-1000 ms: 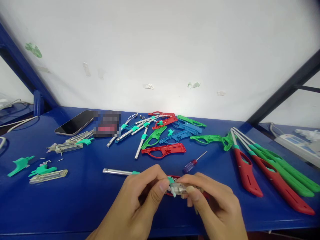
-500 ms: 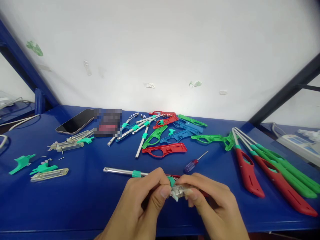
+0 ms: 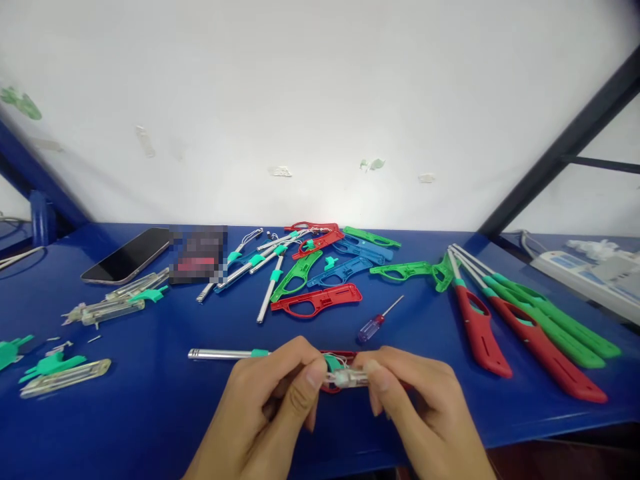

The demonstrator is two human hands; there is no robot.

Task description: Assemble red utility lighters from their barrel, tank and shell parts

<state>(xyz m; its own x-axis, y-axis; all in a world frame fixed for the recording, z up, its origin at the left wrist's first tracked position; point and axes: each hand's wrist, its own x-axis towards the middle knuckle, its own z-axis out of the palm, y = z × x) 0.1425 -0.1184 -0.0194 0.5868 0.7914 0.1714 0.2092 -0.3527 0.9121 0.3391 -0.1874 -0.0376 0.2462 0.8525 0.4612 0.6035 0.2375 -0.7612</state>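
Between my two hands, low in the middle of the view, is a clear plastic lighter fuel tank (image 3: 349, 379). My left hand (image 3: 280, 393) pinches its left end with thumb and forefinger. The fingers of my right hand (image 3: 410, 393) close on its right end. Behind the tank lies a red lighter half-shell (image 3: 345, 353), mostly hidden by my hands. A green trigger piece (image 3: 334, 363) and thin white wires show there too. From this shell a silver lighter tube (image 3: 220, 355) with a green collar sticks out to the left. A small screwdriver (image 3: 373, 328) lies just beyond my right hand.
Whole red lighters (image 3: 483, 337) and green lighters (image 3: 555, 320) lie at the right. Loose shells (image 3: 320, 301) and metal tubes (image 3: 270, 287) are heaped at the back. Clear tanks (image 3: 70, 378), green triggers (image 3: 53, 364) and a phone (image 3: 127, 255) are at the left.
The camera view has turned slightly, so the table things sit further left. The tank between my fingers has levelled out, and the pale tip that pointed down at its left end no longer shows.
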